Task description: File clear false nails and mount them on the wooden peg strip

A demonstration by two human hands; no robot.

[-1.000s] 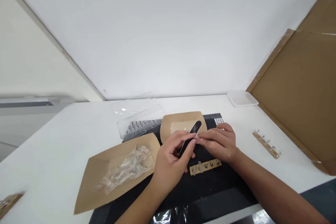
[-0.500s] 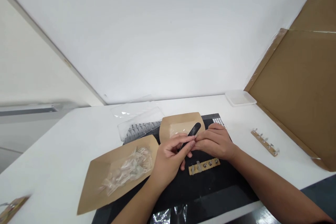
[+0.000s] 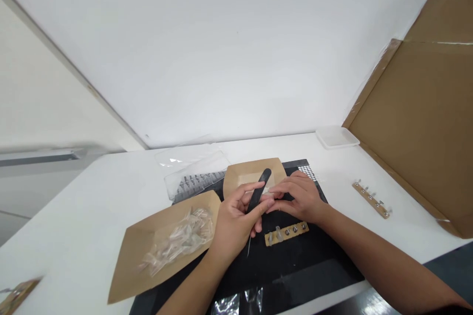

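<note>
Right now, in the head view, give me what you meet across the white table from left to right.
Tan wooden strip at the left edge, brown kraft paper tray of clear plastic pieces, bare left hand, bare right hand, tan wooden strip with silver studs.

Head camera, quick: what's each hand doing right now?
Left hand: closed, holding a black file.
Right hand: closed, pinching a small clear plastic piece.

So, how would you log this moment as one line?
left hand: black nail file | right hand: clear plastic tip | nearby: studded wooden strip
</note>
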